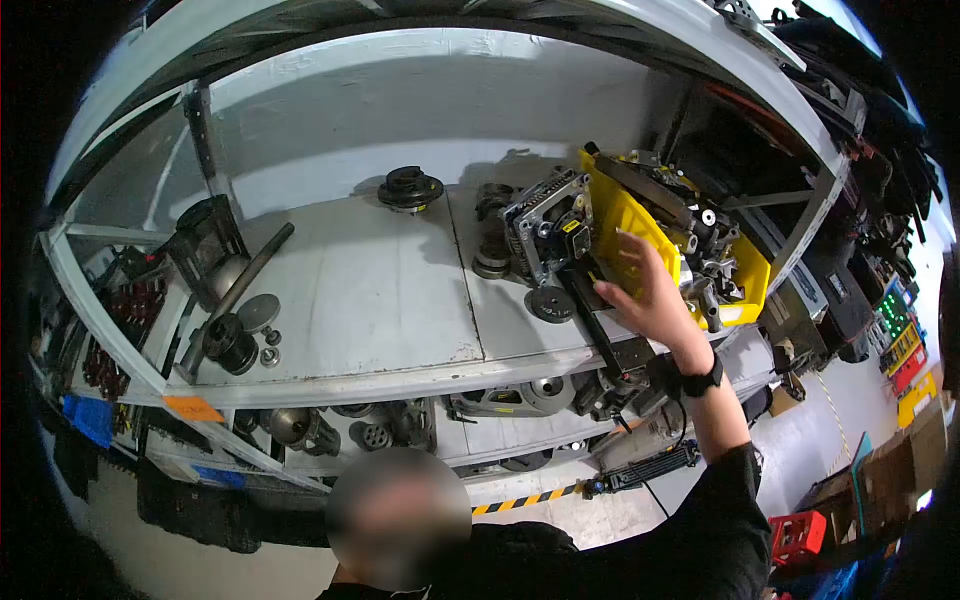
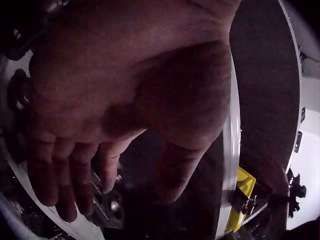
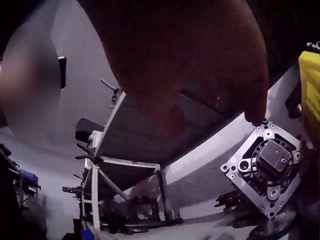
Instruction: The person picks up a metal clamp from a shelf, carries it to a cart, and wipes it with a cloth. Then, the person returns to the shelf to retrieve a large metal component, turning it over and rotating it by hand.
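Note:
My right hand point(image 1: 655, 305) is over the right part of the shelf, fingers spread and extended, holding nothing visible. It hovers beside a square metal frame assembly point(image 1: 545, 225) with a dark central block, which stands tilted on the shelf. In the right wrist view the fingertips of the shadowed right hand point(image 3: 200, 65) come close to a corner of the metal frame assembly point(image 3: 270, 162). Left of its base lies a black disc point(image 1: 550, 304). In the left wrist view my left hand point(image 2: 115, 100) hangs with loose fingers and nothing in them; the head view does not show it.
A yellow bin point(image 1: 625, 225) full of metal parts stands right of the assembly. A black bar point(image 1: 592, 315) juts over the shelf's front edge. Farther left are a black round part point(image 1: 410, 188), a long rod point(image 1: 245, 280) and a dark cylinder point(image 1: 230, 343). More parts fill the lower shelf point(image 1: 350, 440).

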`<state>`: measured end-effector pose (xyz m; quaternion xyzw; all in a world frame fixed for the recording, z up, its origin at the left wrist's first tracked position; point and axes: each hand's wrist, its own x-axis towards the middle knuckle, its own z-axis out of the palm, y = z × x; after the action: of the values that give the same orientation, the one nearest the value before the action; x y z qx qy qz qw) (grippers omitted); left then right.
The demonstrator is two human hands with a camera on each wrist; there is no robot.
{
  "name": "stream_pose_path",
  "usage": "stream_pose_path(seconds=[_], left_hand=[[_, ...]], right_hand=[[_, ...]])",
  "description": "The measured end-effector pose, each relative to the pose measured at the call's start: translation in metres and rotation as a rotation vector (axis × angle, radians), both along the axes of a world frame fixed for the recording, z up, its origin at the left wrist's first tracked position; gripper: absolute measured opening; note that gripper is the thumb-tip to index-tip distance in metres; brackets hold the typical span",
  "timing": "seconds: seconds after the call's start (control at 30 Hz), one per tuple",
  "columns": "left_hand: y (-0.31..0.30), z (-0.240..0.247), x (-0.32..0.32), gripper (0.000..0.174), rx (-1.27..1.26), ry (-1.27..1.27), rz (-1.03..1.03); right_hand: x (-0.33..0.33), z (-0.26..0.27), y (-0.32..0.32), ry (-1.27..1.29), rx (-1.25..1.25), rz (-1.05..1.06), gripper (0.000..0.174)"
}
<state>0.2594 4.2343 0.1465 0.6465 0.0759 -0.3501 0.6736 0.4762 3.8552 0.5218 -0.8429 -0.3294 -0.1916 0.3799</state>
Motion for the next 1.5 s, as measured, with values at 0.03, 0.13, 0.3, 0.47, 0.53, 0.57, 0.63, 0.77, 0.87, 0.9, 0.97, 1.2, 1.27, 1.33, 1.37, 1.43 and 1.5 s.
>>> stream_pose_path(seconds=[0.03,0.13,0.3,0.47,0.53,0.57,0.63,0.77,0.87,0.9,0.97,1.2,1.27,1.33,1.37,1.43,1.5], left_hand=[[0.004,-0.001,0.002,0.052,-0.038,0.014,-0.002],[0.009,0.010,0.006,0.050,-0.033,-0.020,0.010],[0.010,0.045,0.015,0.050,0.037,-0.133,-0.151],[0.019,0.152,0.034,0.055,-0.410,-0.384,-0.378],[0.021,0.212,0.045,0.056,-0.518,-0.604,-0.350],[0.020,0.238,0.059,0.056,-0.595,-0.661,-0.372],[0.012,0.282,0.080,0.053,-0.431,-0.795,-0.222],[-0.024,0.338,0.135,0.057,-0.265,-0.789,-0.011],[-0.055,0.348,0.188,0.068,-0.199,-0.704,0.103],[-0.062,0.352,0.202,0.074,-0.102,-0.688,0.172],[-0.074,0.356,0.225,0.081,-0.032,-0.698,0.173],[-0.086,0.350,0.279,0.073,-0.021,-0.628,0.139],[-0.091,0.340,0.296,0.068,-0.033,-0.510,0.214],[-0.092,0.341,0.299,0.068,-0.017,-0.555,0.173],[-0.093,0.341,0.299,0.069,0.002,-0.592,0.138],[-0.096,0.340,0.301,0.068,0.029,-0.612,0.160],[-0.098,0.337,0.305,0.067,0.117,-0.698,0.135]], right_hand=[[0.008,0.003,0.004,-0.002,-0.002,-0.011,0.073],[0.030,0.008,0.018,-0.121,-0.148,-0.217,0.076],[0.106,0.004,0.013,-0.241,-0.069,-0.221,0.068],[0.145,0.021,0.023,-0.229,-0.130,-0.273,0.062],[0.186,0.019,0.023,-0.147,-0.151,-0.268,0.065],[0.200,0.022,0.025,-0.065,-0.191,-0.338,0.069],[0.193,0.031,0.039,-0.072,-0.154,-0.277,0.065],[0.234,0.020,0.038,0.052,-0.028,-0.220,0.085],[0.193,0.032,0.051,0.130,0.041,-0.111,0.088],[0.194,0.032,0.051,0.126,0.049,-0.110,0.088],[0.210,0.027,0.047,0.165,-0.004,-0.197,0.086],[0.184,0.036,0.050,0.198,0.130,-0.142,0.079],[0.185,0.042,0.048,0.298,0.135,-0.149,0.087],[0.203,0.035,0.043,0.334,0.171,-0.118,0.089],[0.211,0.032,0.040,0.378,0.206,-0.081,0.091],[0.211,0.032,0.040,0.412,0.229,-0.070,0.093],[0.223,0.029,0.041,0.327,0.208,-0.054,0.090]])
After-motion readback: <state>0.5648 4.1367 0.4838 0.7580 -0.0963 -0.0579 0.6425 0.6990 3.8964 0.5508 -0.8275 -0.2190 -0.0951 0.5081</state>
